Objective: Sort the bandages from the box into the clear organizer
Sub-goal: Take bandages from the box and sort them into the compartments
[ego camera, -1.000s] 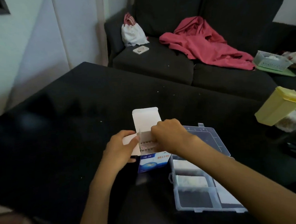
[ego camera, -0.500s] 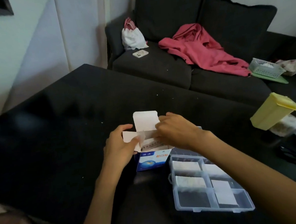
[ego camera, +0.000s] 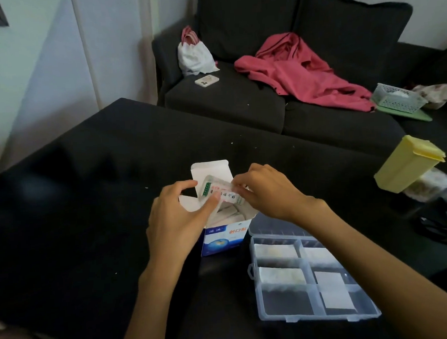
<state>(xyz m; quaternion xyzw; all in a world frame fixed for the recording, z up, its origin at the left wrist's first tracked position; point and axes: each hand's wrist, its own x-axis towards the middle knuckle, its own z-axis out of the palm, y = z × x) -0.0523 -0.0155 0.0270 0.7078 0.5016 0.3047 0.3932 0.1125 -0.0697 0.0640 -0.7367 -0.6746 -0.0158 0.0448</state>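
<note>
Both hands meet over the open blue-and-white cardboard bandage box [ego camera: 222,237] standing on the black table [ego camera: 75,204]. The left hand [ego camera: 178,214] and right hand [ego camera: 267,190] each pinch an end of a small clear-wrapped printed bandage packet [ego camera: 220,191], held just above the box mouth. Just right of the box lies the clear plastic compartment organizer [ego camera: 315,318], white pads in several cells.

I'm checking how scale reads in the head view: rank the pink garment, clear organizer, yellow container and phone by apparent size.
1. Pink garment, though it lies farther away
2. Clear organizer
3. Yellow container
4. Phone, far off on the sofa, so its smallness is partly distance
</note>
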